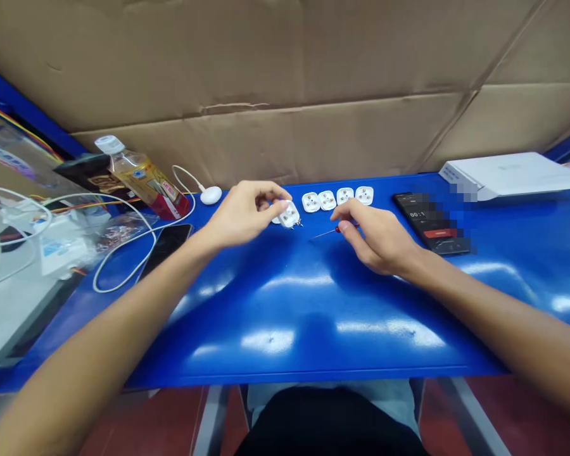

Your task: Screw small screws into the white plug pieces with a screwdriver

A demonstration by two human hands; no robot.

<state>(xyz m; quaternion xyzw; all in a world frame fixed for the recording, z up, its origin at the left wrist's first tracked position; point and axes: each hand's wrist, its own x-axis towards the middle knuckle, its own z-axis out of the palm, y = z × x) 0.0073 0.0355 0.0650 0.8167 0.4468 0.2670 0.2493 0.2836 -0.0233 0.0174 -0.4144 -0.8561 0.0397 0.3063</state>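
Note:
My left hand [247, 212] is closed on a small white plug housing [290, 216] with rounded corners, held between thumb and fingers above the table. Small metal bits stick out at its lower right. Partly hidden behind it is the edge of another white piece. In my right hand [377, 235] is a screwdriver [323, 235], its thin shaft pointing left and a bit of red handle showing. The tip is apart from the housing. Beyond my hands, several similar white housings [310, 202] lie in a row, with metal parts inside.
The blue table [285, 304] meets a cardboard wall [247, 145]. At right are a phone [430, 225] with a timer and a white box [508, 174]. At left are a bottle [147, 180], a white round device [211, 195], a dark phone [166, 250] and looping white cable [97, 269].

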